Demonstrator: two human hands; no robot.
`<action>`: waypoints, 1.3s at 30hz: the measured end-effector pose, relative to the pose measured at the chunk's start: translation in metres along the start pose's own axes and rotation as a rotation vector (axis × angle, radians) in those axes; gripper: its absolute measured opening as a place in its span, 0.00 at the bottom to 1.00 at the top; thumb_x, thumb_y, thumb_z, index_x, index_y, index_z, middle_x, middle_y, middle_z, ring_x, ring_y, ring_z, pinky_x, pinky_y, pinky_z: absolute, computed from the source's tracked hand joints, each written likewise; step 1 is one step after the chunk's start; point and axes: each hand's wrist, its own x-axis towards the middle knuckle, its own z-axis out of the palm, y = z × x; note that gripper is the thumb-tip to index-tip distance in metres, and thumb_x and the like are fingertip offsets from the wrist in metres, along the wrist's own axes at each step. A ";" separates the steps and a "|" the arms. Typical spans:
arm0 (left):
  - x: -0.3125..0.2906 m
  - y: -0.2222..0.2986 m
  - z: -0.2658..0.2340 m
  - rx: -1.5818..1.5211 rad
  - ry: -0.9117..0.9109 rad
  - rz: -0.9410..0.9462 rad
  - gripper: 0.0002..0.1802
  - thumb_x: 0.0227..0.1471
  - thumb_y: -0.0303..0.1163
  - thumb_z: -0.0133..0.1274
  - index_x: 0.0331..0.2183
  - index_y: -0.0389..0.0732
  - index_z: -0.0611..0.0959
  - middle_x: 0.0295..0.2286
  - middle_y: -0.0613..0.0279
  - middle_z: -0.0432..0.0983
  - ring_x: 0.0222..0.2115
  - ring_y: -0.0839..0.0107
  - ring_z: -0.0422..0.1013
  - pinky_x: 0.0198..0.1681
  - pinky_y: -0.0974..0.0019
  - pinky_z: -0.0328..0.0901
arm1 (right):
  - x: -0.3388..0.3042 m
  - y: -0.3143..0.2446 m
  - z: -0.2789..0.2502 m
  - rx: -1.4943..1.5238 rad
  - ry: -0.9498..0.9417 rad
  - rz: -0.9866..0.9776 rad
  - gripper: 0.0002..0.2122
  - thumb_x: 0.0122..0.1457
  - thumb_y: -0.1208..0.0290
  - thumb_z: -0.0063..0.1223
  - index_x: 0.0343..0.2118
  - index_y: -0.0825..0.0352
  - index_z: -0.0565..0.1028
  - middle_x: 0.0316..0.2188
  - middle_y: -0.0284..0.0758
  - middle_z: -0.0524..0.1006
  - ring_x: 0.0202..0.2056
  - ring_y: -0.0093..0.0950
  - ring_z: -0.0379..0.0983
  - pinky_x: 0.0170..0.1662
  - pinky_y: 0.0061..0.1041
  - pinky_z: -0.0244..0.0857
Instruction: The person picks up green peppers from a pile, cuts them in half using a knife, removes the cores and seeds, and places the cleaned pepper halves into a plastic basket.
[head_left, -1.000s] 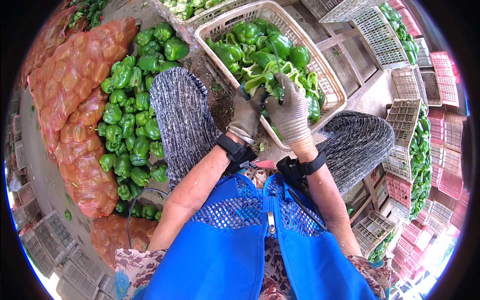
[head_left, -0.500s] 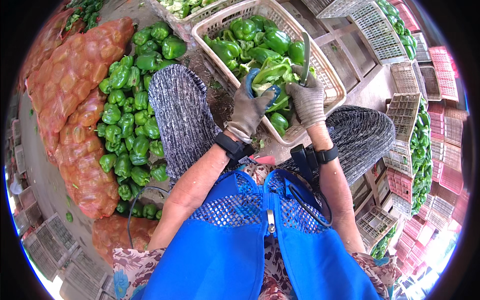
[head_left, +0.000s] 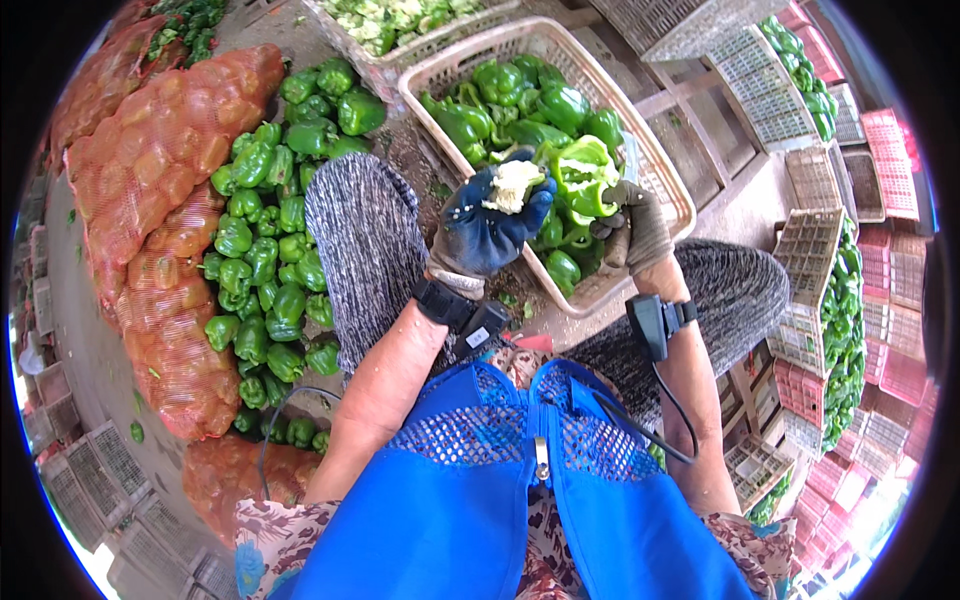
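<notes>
My left hand, in a grey-and-blue work glove, is turned palm up with its fingers curled round a whitish pepper core full of seeds. Beside it, my gloved right hand is closed on a knife, whose pale blade shows only faintly behind the fingers. An opened green bell pepper rests against the right fingertips, its hollow inside showing. Both hands are over the near part of a beige plastic crate, where several green bell peppers lie.
Whole green peppers are heaped on the floor left of my knee, beside orange mesh sacks. Behind the crate is a container of pale pepper scraps. Stacked crates with peppers stand at the right.
My left hand has turned palm up and moved left, away from the pepper, with the core in it. The pepper now shows its open inside. My right hand has rotated and dropped slightly.
</notes>
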 end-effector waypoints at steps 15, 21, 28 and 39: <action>-0.009 0.024 -0.031 0.245 0.610 0.310 0.22 0.55 0.47 0.51 0.38 0.36 0.80 0.30 0.52 0.78 0.26 0.62 0.75 0.30 0.64 0.74 | 0.033 -0.017 0.015 -0.085 0.055 -0.118 0.22 0.60 0.47 0.45 0.42 0.65 0.66 0.24 0.39 0.77 0.13 0.18 0.67 0.16 0.16 0.62; 0.023 0.031 -0.034 0.352 0.712 0.233 0.21 0.52 0.52 0.56 0.35 0.43 0.80 0.24 0.62 0.77 0.18 0.73 0.70 0.22 0.72 0.68 | 0.028 -0.010 -0.011 0.249 0.156 -0.022 0.23 0.60 0.46 0.44 0.38 0.65 0.72 0.27 0.43 0.76 0.14 0.19 0.61 0.19 0.18 0.57; 0.107 0.077 0.005 0.373 0.802 0.313 0.23 0.50 0.55 0.57 0.29 0.44 0.77 0.24 0.62 0.76 0.22 0.68 0.74 0.24 0.68 0.73 | 0.013 -0.023 -0.004 0.284 0.106 -0.075 0.24 0.60 0.45 0.45 0.39 0.67 0.72 0.25 0.42 0.75 0.13 0.18 0.59 0.19 0.18 0.55; -0.001 0.234 0.172 1.089 0.306 0.607 0.17 0.59 0.42 0.48 0.41 0.40 0.80 0.37 0.53 0.79 0.37 0.57 0.75 0.46 0.52 0.69 | 0.042 -0.027 -0.028 0.321 -0.290 -0.054 0.22 0.62 0.63 0.44 0.50 0.81 0.66 0.40 0.51 0.74 0.22 0.23 0.64 0.28 0.19 0.59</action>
